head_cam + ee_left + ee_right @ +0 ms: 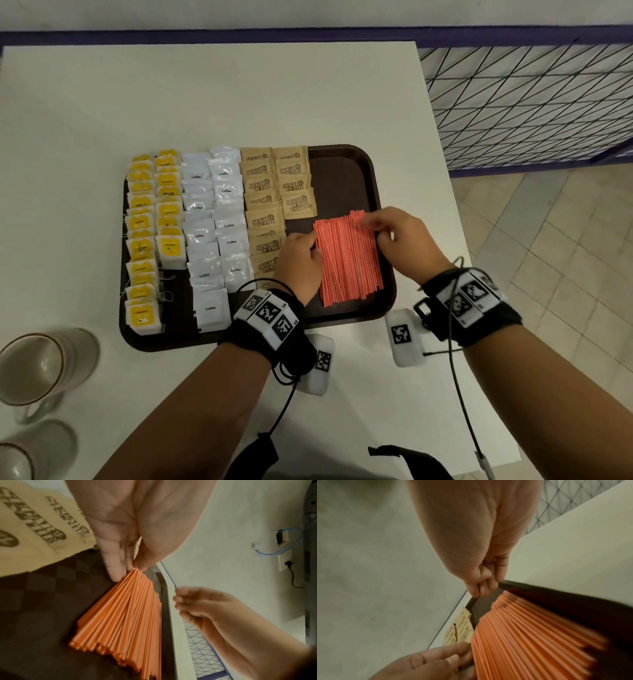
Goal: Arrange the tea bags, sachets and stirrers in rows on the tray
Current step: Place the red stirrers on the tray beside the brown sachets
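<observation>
A dark brown tray [342,178] carries yellow tea bags [152,219], white coffee sachets [214,226] and brown sugar sachets [270,205], each in two columns. A flat row of orange stirrers [349,260] lies on its right part. My left hand [313,245] presses straight fingers against the row's left edge, as the left wrist view shows [126,570]. My right hand [376,228] hovers at the far right ends of the stirrers. In the right wrist view its fingers [482,589] are curled together, with nothing visible between them.
Two glass cups [41,363] [20,459] stand at the table's near left. The white table [239,96] ends just right of the tray, with a wire grid railing [531,102] and tiled floor [548,240] beyond. The tray's far right corner is bare.
</observation>
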The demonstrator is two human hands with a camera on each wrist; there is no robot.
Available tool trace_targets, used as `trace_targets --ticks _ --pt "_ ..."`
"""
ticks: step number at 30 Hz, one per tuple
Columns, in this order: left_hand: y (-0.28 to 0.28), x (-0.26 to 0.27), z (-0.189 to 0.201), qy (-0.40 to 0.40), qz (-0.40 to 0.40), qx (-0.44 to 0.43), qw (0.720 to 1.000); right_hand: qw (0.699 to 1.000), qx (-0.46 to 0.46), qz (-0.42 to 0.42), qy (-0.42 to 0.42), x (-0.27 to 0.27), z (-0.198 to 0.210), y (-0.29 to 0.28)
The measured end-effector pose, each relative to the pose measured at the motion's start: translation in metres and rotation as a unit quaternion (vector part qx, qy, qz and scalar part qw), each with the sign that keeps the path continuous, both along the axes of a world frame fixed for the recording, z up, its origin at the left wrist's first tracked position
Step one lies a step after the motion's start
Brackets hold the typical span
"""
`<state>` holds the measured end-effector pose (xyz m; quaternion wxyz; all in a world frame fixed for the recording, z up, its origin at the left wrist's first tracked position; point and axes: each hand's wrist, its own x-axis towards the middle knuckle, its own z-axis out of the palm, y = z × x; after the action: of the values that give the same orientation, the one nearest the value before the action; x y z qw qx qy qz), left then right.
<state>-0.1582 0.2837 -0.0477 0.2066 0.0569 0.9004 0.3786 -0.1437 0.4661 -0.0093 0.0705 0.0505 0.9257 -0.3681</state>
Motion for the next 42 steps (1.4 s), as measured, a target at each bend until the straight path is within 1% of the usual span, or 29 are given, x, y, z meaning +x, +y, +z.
trace_targets --ticks 3,6,8,12,13,15,16,18,21,24,27,34,37,39,42 --pt "0.000 -0.001 0.001 0.002 -0.001 -0.012 1.000 0.999 0.009 -0.041 -0.013 0.028 -0.004 0.014" --pt "0.003 0.001 0.005 0.007 0.000 -0.020 1.000 0.998 0.021 -0.047 -0.024 0.047 -0.014 0.018" --pt "0.005 0.003 0.007 0.005 0.004 -0.020 1.000 0.999 0.015 -0.027 -0.011 0.055 -0.019 0.013" --pt "0.007 0.004 0.006 -0.003 0.018 -0.015 1.000 0.997 0.033 0.067 0.011 0.063 -0.028 -0.003" --pt "0.007 0.004 0.005 -0.003 0.020 -0.015 1.000 0.996 0.040 0.075 0.022 0.061 -0.028 -0.006" --pt "0.006 0.004 0.004 -0.001 0.020 -0.013 1.000 0.996 0.047 0.060 0.047 0.049 -0.026 -0.011" --pt "0.006 0.004 0.004 0.000 0.020 -0.012 1.000 0.997 0.047 0.044 0.049 0.039 -0.024 -0.012" --pt "0.005 0.005 0.003 0.000 0.020 -0.010 1.000 0.998 0.051 0.029 0.028 0.016 -0.021 -0.013" --pt "0.005 0.006 0.002 0.000 0.016 -0.002 1.000 0.994 0.092 0.060 0.010 -0.012 -0.020 -0.015" --pt "0.003 0.006 0.001 0.001 0.016 0.003 1.000 0.987 0.127 0.094 -0.018 -0.026 -0.023 -0.015" --pt "0.002 0.006 -0.004 0.004 0.016 0.014 1.000 0.984 0.141 0.103 -0.034 -0.029 -0.028 -0.013" --pt "0.001 0.004 -0.009 0.008 0.014 0.021 1.000 0.982 0.146 0.118 -0.020 -0.023 -0.033 -0.009" --pt "0.001 0.004 -0.010 0.007 0.014 0.025 1.000 0.979 0.165 0.117 -0.007 -0.025 -0.035 -0.006" --pt "0.001 0.003 -0.012 0.009 0.005 0.024 1.000 0.977 0.177 0.115 -0.022 -0.025 -0.036 -0.004" --pt "0.000 0.004 -0.012 0.008 0.001 0.022 1.000 0.979 0.167 0.111 -0.031 -0.024 -0.035 -0.001"
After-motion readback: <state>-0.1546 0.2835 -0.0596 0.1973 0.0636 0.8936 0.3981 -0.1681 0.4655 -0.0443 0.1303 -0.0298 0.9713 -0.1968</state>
